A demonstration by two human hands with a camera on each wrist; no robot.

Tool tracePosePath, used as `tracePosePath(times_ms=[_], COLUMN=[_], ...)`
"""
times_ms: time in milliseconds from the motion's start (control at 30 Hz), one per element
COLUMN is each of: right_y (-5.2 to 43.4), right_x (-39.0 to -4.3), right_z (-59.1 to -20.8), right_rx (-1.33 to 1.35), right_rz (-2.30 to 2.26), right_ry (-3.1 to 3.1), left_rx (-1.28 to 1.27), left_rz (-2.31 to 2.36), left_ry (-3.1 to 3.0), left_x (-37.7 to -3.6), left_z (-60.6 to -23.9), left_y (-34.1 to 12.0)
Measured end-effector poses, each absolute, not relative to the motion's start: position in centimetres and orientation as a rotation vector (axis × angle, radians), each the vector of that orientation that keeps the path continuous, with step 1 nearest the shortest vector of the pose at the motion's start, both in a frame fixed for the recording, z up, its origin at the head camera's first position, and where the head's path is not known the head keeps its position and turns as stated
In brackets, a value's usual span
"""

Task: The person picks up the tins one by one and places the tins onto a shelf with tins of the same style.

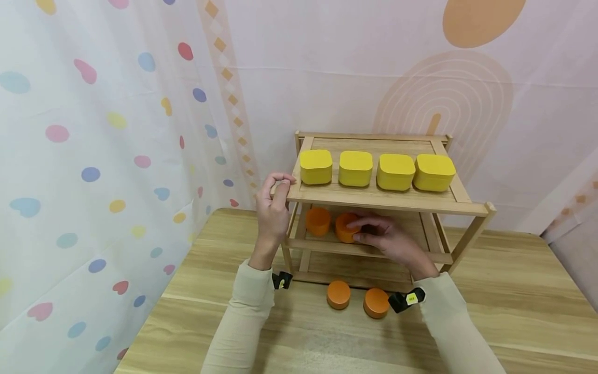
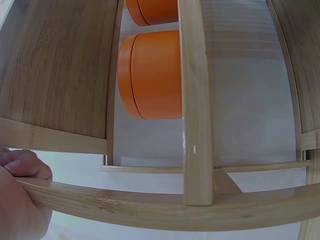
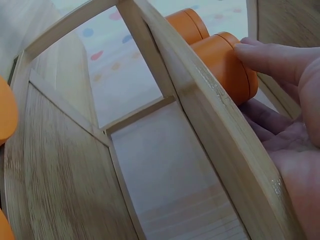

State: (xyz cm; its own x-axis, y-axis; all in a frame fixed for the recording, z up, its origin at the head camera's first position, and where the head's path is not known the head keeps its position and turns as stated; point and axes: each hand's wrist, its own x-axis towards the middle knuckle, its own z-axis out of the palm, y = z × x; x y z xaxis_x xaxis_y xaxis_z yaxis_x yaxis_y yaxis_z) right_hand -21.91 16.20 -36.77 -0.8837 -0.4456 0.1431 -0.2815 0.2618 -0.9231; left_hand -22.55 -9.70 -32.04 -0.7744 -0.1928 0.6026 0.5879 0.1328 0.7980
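Observation:
My right hand [image 1: 390,239] reaches over the front rail of the wooden rack's middle shelf and holds an orange round tin [image 3: 222,67] between thumb and fingers. That tin sits beside another orange round tin [image 1: 317,222], which is to its left on the same shelf. At the rack's upper left corner my left hand [image 1: 273,208] grips the frame of the wooden rack [image 1: 392,206]; in the left wrist view its fingers [image 2: 27,165] curl around the wood. The left wrist view also shows an orange tin [image 2: 155,75] behind the shelf's front rail.
Several yellow rounded-square tins [image 1: 356,169] stand in a row on the top shelf. Two more orange tins, one left [image 1: 338,294] and one right [image 1: 376,303], lie on the wooden table [image 1: 317,343] before the rack. A patterned curtain [image 1: 140,130] hangs behind and to the left.

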Motion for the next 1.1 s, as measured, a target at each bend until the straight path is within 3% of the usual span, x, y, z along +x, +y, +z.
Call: tracePosePath(times_ms=[600, 1100], right_y=[17.4, 18.2], right_x=[-19.8, -17.2], right_z=[-36.9, -37.5], right_rx=[-0.737, -1.292], right_rz=[-1.794, -2.102], right_ry=[2.457, 1.945], left_rx=[-0.374, -0.365], left_rz=[-1.725, -1.695], left_ry=[-1.831, -1.838], left_x=[-22.4, -22.4], left_z=[-32.5, -32.0], left_y=[-9.4, -9.8])
